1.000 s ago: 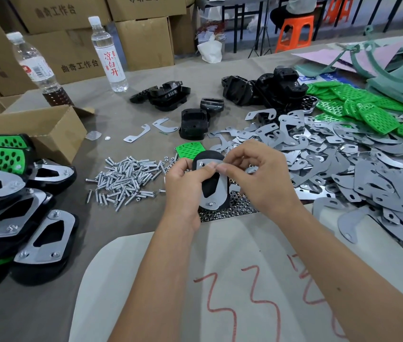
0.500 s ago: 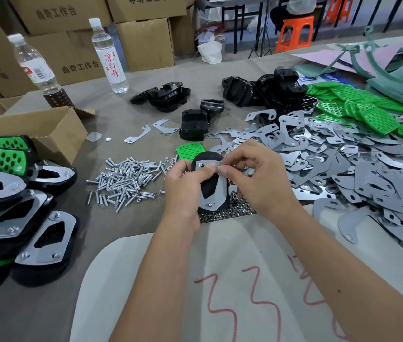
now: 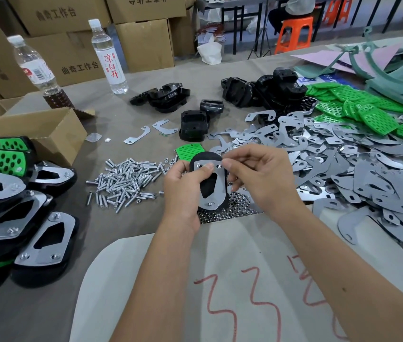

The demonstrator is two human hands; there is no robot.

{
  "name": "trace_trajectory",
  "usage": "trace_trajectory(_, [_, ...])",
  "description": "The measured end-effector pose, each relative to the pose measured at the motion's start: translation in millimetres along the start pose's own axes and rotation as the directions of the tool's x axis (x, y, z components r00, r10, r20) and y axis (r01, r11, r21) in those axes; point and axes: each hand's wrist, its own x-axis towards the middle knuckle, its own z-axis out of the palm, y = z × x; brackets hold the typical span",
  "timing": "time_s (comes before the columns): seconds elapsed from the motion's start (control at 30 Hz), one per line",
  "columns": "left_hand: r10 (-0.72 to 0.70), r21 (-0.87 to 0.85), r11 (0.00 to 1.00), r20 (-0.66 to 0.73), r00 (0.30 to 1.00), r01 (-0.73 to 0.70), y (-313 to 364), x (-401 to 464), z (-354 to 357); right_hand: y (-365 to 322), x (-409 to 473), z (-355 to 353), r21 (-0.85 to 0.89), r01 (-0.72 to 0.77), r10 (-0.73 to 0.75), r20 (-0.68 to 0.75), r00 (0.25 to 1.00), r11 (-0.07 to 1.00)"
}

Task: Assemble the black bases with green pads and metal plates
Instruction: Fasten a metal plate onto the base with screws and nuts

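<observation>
Plate loose on the base, above the nut pile

The left hand (image 3: 183, 186) grips the black base (image 3: 205, 157), thumb pinning the metal plate (image 3: 216, 186); the right hand (image 3: 260, 176) pinches at its top corner. A slackened thumb could shift the holes out of line.

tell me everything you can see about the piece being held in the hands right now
It is a rounded black plastic base with a shiny cut-out metal plate laid on its face. The plate shows two holes near the top and a screw at the bottom. It is held upright above the table, over a pile of small nuts. The left hand grips its left side, thumb on the plate; the right hand pinches its upper right corner.
</observation>
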Motion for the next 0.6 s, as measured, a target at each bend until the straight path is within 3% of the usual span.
trace_trajectory(0.23, [0.001, 0.022, 1.0, -0.001, 1.0, -0.001, -2.1, 2.6, -0.8, -2.0, -0.7, -0.6, -0.078, -0.023, 0.027, 0.042, 0.999, 0.997])
trace_trajectory(0.4, [0.005, 0.035, 0.999, 0.007, 1.0, -0.005, -3.2, 3.3, -1.2, 0.0, -0.9, -3.5, -0.267, 0.109, -0.099, 0.05, 0.994, 0.957])
trace_trajectory(0.6, [0.012, 0.034, 0.999, 0.012, 1.0, -0.012, -3.4, 3.3, -1.4, 2.3, -1.6, -4.7, -0.304, 0.187, -0.172, 0.076, 0.982, 0.934])
